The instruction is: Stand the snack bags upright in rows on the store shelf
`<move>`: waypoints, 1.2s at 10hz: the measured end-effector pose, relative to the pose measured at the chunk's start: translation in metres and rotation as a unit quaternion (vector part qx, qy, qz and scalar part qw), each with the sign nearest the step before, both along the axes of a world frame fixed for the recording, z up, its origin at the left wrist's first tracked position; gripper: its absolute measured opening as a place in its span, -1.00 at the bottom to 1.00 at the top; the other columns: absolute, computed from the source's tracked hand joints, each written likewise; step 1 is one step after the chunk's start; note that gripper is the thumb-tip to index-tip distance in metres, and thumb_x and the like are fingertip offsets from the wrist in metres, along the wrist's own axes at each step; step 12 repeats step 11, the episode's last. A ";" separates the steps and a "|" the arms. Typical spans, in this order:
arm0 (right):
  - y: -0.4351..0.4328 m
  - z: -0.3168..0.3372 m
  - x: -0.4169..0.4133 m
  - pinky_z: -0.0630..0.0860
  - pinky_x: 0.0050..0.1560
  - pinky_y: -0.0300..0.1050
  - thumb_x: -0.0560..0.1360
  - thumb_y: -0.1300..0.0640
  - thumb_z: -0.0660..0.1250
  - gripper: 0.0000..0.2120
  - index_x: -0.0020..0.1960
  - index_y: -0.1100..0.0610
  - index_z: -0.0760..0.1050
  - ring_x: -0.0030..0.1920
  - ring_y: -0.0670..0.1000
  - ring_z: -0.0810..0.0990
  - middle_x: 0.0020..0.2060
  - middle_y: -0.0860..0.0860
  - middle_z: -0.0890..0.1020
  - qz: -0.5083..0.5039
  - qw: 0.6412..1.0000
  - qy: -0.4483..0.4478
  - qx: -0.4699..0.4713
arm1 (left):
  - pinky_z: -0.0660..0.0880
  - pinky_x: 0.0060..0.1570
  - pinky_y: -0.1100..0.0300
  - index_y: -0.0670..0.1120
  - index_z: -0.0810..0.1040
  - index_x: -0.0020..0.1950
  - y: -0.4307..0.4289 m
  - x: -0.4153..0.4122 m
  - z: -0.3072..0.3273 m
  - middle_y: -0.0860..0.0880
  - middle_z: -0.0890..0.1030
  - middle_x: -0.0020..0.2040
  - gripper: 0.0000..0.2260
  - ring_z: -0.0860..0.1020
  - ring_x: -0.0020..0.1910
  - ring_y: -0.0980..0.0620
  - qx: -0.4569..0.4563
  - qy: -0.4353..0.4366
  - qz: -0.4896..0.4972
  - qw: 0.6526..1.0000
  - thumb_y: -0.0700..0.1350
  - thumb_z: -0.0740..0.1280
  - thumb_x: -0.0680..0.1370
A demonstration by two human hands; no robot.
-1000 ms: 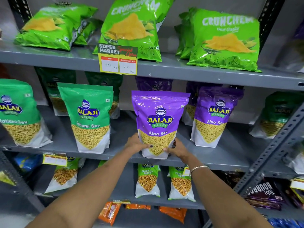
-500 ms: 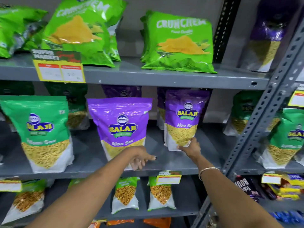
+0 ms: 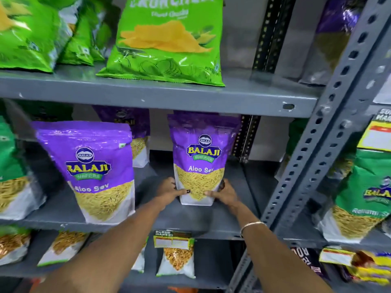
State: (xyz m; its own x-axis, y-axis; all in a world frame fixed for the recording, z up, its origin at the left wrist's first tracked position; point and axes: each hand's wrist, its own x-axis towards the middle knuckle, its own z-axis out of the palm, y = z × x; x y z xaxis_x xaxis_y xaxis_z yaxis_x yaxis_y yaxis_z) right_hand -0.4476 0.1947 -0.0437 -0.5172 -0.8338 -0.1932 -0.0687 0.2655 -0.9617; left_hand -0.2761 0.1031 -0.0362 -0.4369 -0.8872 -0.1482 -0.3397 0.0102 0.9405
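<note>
We see the left hand (image 3: pixel 169 192) and right hand (image 3: pixel 224 193) clasping the base of a purple Aloo Sev bag (image 3: pixel 202 159), upright at frame centre on the middle shelf (image 3: pixel 211 220). The front purple bag (image 3: pixel 93 166) at centre left already stands; we judge the row partly done.

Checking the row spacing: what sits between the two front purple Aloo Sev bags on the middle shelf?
Head view: bare grey shelf at the front, with the left hand reaching across it. Further back, another purple bag stands behind the left front bag; the right front bag is held.
</note>
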 end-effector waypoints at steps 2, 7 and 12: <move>0.036 0.007 0.010 0.44 0.30 0.16 0.23 0.43 0.51 -0.52 0.00 0.14 0.37 0.16 0.15 0.53 0.22 0.28 0.54 0.015 1.000 -0.002 -0.017 | 0.29 -0.63 0.50 -0.05 0.33 -0.44 0.036 0.014 0.014 0.09 0.43 -0.51 -0.62 0.38 -0.58 0.29 -0.035 -0.069 -0.017 0.997 -0.32 0.49 0.33; 0.076 0.013 0.035 0.48 0.29 0.12 0.19 0.32 0.57 -0.31 0.25 0.24 0.37 0.20 0.13 0.54 0.19 0.18 0.57 0.012 1.000 0.018 0.010 | 0.30 -0.42 0.32 -0.04 0.32 -0.41 0.070 0.041 0.026 -0.08 0.51 -0.18 -0.65 0.45 -0.14 0.02 -0.040 -0.113 -0.037 0.992 -0.13 0.51 0.35; 0.073 0.039 0.050 0.26 0.44 0.01 0.16 0.00 0.60 -0.03 0.40 0.07 0.12 0.40 0.02 0.32 0.31 -0.02 0.40 -0.070 0.984 0.147 -0.077 | 0.46 0.19 0.02 -0.15 0.39 0.32 0.066 0.052 0.030 -0.13 0.49 0.32 -0.39 0.47 0.29 -0.12 -0.210 -0.198 0.003 0.958 0.17 0.36 0.40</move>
